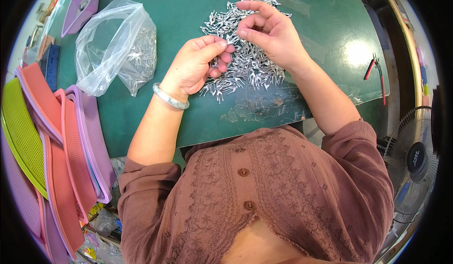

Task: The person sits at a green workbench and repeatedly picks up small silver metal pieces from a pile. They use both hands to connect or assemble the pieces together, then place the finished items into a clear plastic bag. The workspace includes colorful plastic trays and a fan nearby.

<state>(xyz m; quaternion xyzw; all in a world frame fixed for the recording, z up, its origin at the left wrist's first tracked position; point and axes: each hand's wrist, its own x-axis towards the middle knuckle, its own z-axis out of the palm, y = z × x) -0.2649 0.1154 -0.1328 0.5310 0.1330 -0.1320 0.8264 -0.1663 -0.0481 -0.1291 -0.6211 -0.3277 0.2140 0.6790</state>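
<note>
A heap of small silver metal pieces with forked, leg-like ends (257, 68) is spread over the green tabletop (198, 122). My left hand (200, 63), with a pale bangle (170, 97) at the wrist, is at the heap's left side. Its thumb and forefinger pinch a small silver metal piece, mostly covered by the fingers, and the other fingers curl inward. Over the upper right of the heap is my right hand (273, 35). Its thumb and forefinger come together in a pinch; whatever is between the tips blends with the pieces behind.
A clear plastic bag (115, 46) of similar silver pieces stands left of the heap, with a purple tray (81, 6) beyond. Stacked pink, purple and green perforated baskets (71, 146) crowd the left. Red-handled pliers (380, 77) lie near the right edge, above a fan (415, 157).
</note>
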